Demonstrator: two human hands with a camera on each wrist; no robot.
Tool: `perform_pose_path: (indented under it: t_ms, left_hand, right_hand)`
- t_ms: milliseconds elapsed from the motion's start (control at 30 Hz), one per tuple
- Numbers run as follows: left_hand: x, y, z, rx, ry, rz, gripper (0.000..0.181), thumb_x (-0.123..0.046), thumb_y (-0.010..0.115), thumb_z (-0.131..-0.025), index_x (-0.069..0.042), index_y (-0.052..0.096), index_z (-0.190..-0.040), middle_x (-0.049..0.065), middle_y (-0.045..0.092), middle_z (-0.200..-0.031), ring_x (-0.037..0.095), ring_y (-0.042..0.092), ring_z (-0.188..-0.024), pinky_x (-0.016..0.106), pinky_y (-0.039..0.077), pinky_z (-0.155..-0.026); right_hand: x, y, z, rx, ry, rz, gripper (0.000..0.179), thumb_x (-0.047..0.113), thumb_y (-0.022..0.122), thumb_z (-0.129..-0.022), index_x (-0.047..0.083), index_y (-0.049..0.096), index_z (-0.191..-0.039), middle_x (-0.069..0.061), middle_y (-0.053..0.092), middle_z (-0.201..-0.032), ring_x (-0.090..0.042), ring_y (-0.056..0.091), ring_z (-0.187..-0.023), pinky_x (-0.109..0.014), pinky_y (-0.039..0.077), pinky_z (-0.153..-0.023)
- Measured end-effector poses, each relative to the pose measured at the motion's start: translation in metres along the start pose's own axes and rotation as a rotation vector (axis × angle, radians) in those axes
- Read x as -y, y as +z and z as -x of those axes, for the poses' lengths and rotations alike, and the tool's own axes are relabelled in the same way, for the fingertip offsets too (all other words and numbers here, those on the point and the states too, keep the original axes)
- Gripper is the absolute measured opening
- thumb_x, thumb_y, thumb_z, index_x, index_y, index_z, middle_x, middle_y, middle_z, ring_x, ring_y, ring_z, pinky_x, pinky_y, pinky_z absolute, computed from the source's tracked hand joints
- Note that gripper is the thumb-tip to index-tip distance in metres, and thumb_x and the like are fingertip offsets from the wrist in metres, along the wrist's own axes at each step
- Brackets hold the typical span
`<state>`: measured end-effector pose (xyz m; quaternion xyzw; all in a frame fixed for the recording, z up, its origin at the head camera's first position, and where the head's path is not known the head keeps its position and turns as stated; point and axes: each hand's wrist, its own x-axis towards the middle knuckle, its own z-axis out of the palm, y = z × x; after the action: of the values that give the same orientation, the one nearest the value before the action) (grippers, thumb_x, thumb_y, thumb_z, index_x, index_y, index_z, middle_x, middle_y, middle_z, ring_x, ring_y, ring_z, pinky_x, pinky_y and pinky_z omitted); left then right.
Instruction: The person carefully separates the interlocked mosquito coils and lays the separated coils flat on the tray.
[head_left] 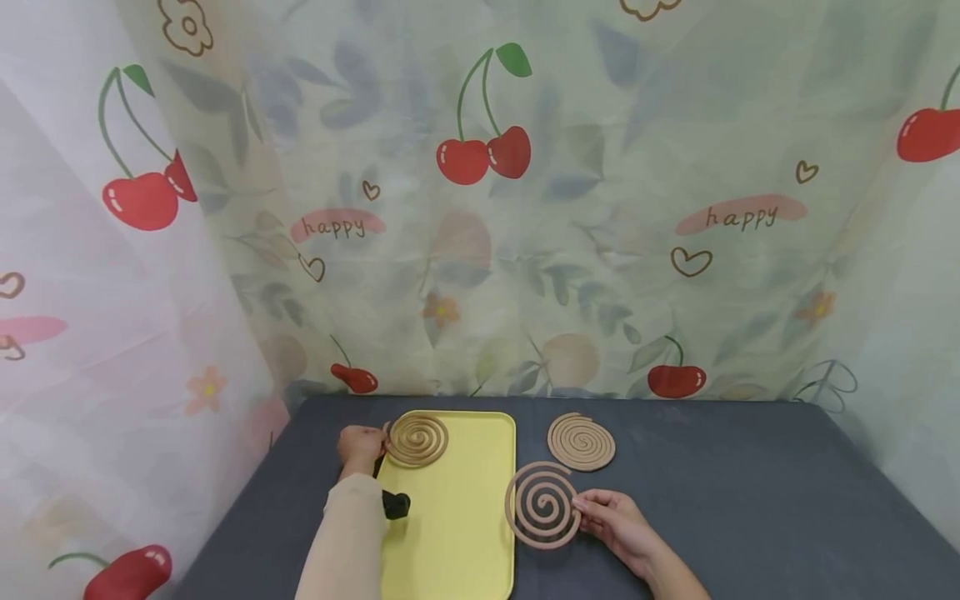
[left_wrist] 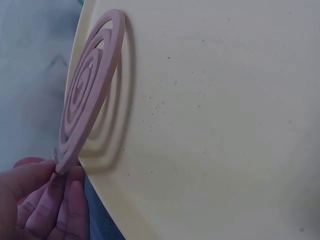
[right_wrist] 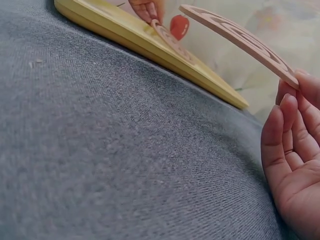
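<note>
In the head view my left hand point(head_left: 361, 447) pinches the edge of a brown mosquito coil point(head_left: 417, 440) over the far left corner of a yellow tray point(head_left: 465, 508). The left wrist view shows this coil point(left_wrist: 94, 102) tilted, its shadow falling on the tray. My right hand point(head_left: 618, 529) pinches a second mosquito coil point(head_left: 545, 502) between thumb and fingers, beside the tray's right edge. Seen from the right wrist, that coil point(right_wrist: 250, 54) is held up, apart from the cloth. A third mosquito coil point(head_left: 581, 442), more tightly wound, lies flat on the dark table behind it.
A dark grey cloth point(head_left: 750, 500) covers the table. Patterned curtains with cherries point(head_left: 483, 158) hang behind and at both sides. A black device point(head_left: 395, 504) sits at my left wrist, above the tray. Small dark specks mark the tray's surface.
</note>
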<state>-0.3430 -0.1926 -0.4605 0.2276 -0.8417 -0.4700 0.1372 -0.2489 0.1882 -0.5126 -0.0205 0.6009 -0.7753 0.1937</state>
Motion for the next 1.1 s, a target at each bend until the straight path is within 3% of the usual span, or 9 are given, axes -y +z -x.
perform_pose_path:
  t_ms: [233,500,933,1100]
  left_hand:
    - [0.0,-0.003,-0.002,0.02,-0.021,-0.069,0.017,-0.007,0.061,-0.081,0.006,0.072,-0.08,0.009,0.065,-0.059,0.024,0.061,-0.065,0.032,0.048,-0.063]
    - [-0.005,-0.004,0.0,0.02,-0.053,-0.144,0.017,-0.008,0.065,-0.079,0.009,0.068,-0.081,0.02,0.067,-0.074,0.033,0.062,-0.075,0.036,0.049,-0.065]
    - [-0.008,-0.002,0.001,0.003,-0.071,-0.181,0.027,-0.016,0.066,-0.082,0.011,0.067,-0.086,0.018,0.064,-0.071,0.033,0.063,-0.075,0.037,0.051,-0.067]
    - [-0.009,0.0,0.0,0.014,-0.065,-0.193,0.035,-0.018,0.065,-0.083,0.015,0.064,-0.095,0.028,0.066,-0.09,0.039,0.062,-0.085,0.044,0.051,-0.076]
  right_hand:
    - [0.003,0.001,-0.007,-0.021,0.004,0.006,0.007,0.017,0.062,-0.089,0.012,0.066,-0.087,0.007,0.062,-0.076,-0.004,0.056,-0.071,-0.023,0.05,-0.073]
    - [0.006,0.008,-0.017,-0.02,0.007,-0.044,0.007,0.014,0.059,-0.09,0.012,0.066,-0.088,0.007,0.063,-0.077,-0.004,0.057,-0.071,-0.022,0.049,-0.073]
    - [0.013,0.02,-0.039,-0.014,0.015,-0.057,0.007,0.014,0.059,-0.09,0.012,0.065,-0.088,0.005,0.063,-0.076,-0.005,0.058,-0.072,-0.023,0.049,-0.073]
    - [0.015,0.028,-0.052,-0.061,-0.019,-0.012,0.008,0.015,0.059,-0.09,0.011,0.066,-0.089,0.005,0.062,-0.076,-0.006,0.057,-0.072,-0.024,0.048,-0.073]
